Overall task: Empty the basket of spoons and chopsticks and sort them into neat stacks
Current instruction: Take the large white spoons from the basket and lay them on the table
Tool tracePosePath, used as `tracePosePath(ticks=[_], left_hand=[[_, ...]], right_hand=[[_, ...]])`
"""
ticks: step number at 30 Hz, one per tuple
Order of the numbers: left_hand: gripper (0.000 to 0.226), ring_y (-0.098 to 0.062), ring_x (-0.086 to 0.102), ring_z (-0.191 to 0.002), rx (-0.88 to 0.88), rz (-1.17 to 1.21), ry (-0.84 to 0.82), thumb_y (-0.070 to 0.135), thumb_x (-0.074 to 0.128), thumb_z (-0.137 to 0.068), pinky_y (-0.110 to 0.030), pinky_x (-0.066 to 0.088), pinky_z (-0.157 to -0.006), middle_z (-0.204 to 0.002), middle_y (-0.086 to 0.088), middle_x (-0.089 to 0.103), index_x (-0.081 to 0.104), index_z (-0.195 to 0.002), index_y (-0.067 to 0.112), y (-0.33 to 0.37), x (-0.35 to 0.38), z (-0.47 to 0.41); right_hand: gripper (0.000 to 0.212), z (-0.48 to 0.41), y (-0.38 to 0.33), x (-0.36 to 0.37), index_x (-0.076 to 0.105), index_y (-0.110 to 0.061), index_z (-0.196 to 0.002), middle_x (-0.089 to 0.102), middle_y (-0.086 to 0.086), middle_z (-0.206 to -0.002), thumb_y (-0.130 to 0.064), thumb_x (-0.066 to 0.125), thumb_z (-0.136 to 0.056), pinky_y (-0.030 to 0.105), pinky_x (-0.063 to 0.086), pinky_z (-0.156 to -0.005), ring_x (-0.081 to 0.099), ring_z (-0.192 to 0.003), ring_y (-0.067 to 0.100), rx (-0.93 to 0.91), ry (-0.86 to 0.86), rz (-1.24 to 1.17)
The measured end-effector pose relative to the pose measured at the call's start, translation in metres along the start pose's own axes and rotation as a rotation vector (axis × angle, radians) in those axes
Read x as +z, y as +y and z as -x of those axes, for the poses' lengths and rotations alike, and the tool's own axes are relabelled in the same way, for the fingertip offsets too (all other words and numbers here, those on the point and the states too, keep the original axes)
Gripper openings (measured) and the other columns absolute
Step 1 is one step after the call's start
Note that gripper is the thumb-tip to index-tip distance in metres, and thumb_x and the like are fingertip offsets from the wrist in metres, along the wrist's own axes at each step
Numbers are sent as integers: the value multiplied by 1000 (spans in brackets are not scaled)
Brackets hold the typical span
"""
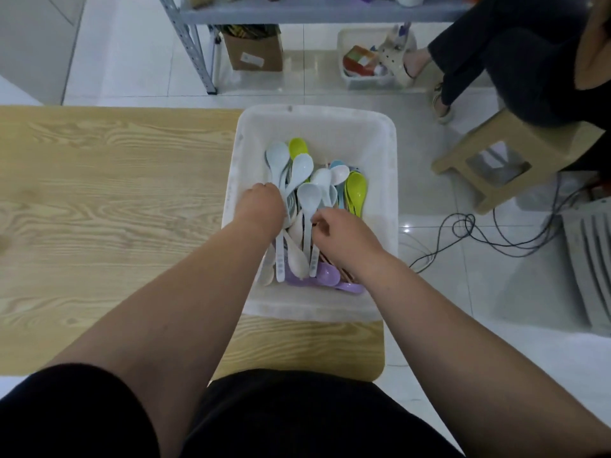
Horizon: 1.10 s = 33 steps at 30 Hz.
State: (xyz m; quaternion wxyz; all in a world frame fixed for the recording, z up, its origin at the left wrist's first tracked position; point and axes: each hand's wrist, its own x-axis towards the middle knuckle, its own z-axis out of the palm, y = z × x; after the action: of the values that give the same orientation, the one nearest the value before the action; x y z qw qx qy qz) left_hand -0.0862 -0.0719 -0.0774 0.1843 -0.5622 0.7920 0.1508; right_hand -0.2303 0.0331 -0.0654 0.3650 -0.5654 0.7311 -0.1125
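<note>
The spoons (330, 180) lie heaped in the basket (317, 309), which sits at the right end of the table (115, 180). None has yet been set out on the wood. Most lie lengthwise, bowls at the far end and handles toward the person, in pale blue, lime, white, cream and purple. The chopsticks (340, 271) show only as brown shafts low in the heap, beside the right wrist. The right hand (344, 233) is in the basket with fingers curled, thumb and forefinger pinching the handle of one blue spoon (309, 196) about midway along. That spoon's long axis runs away from the person, so the grip sits crosswise to it, bowl beyond the fingers. The left hand (261, 206) is plunged among the blue spoons at the basket's left wall. Its fingers are hidden below the knuckles, so its grip cannot be told. The bare tabletop lies left of the basket, and the left hand is the nearer to it; a lift and carry leftward over the rim is judged the likely next move. Beyond the basket stand a stool (515, 160), loose cables (479, 233) on the floor tiles, and a seated person (529, 61).
</note>
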Motion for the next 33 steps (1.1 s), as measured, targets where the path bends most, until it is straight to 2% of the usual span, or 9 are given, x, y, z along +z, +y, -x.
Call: tracePosePath(ticks=[5,12,15,18,21,23,25,29,33], left_hand=[[28,-33,56,-118,-61,81,-63,7,50,-96,-37,45,-94,-127,-17,55,52,-123,1,4,0,-2],[25,-29,61,-117,-91,195,-143,14,49,-102,-33,48,-93,-125,-14,62,59,-121,0,2,3,7],[27,-30,63,-112,-161,349,-185,18,57,-97,-31,47,-80,-120,-15,63,58,-119,1,-3,11,10],[25,-30,63,-106,-179,483,-204,18,59,-94,-30,42,-75,-114,-14,64,59,-115,3,-9,14,16],[20,-29,64,-95,-177,624,-227,15,56,-91,-34,50,-74,-102,-11,66,63,-107,6,-14,15,24],[18,-30,64,-90,-186,750,-239,12,55,-89,-38,56,-77,-98,-11,66,64,-104,7,-17,12,34],[17,-32,66,-90,-213,884,-236,10,55,-86,-46,59,-82,-95,-12,67,65,-100,9,-21,11,47],[17,-34,71,-91,-237,1124,-240,11,60,-85,-53,61,-80,-96,-12,71,67,-99,17,-26,10,80],[25,-30,74,-89,-233,1303,-198,7,64,-87,-52,62,-79,-100,-10,74,69,-109,18,-30,9,116]], right_hand=[[29,-40,-24,3,61,-17,-123,69,6,-115,-28,51,-98,40,52,-88,63,-105,28,57,56,-79],[27,-77,-37,16,59,-12,-116,64,10,-116,-32,60,-97,29,37,-74,61,-106,30,131,-102,71],[32,-80,-37,22,58,-11,-118,63,9,-110,-26,65,-91,30,40,-72,61,-99,28,153,-77,56],[16,-81,-38,28,60,-11,-98,61,8,-94,-22,61,-87,28,38,-65,57,-83,26,169,-40,28],[13,-70,-36,26,57,-13,-71,59,7,-75,-19,62,-82,28,33,-52,56,-67,24,192,-61,-84],[12,-57,-30,27,69,-10,-77,66,8,-73,-19,62,-74,33,47,-55,62,-68,26,280,-96,-269],[28,-40,-21,31,76,-18,-86,74,5,-80,-20,60,-64,45,62,-74,72,-80,29,381,-91,-528],[37,2,-16,35,71,-22,-107,75,5,-94,-15,68,-71,43,61,-82,72,-91,26,388,-107,-838],[24,35,-20,39,68,-33,-99,72,-15,-78,-13,71,-86,39,58,-78,70,-81,13,243,-129,-824]])
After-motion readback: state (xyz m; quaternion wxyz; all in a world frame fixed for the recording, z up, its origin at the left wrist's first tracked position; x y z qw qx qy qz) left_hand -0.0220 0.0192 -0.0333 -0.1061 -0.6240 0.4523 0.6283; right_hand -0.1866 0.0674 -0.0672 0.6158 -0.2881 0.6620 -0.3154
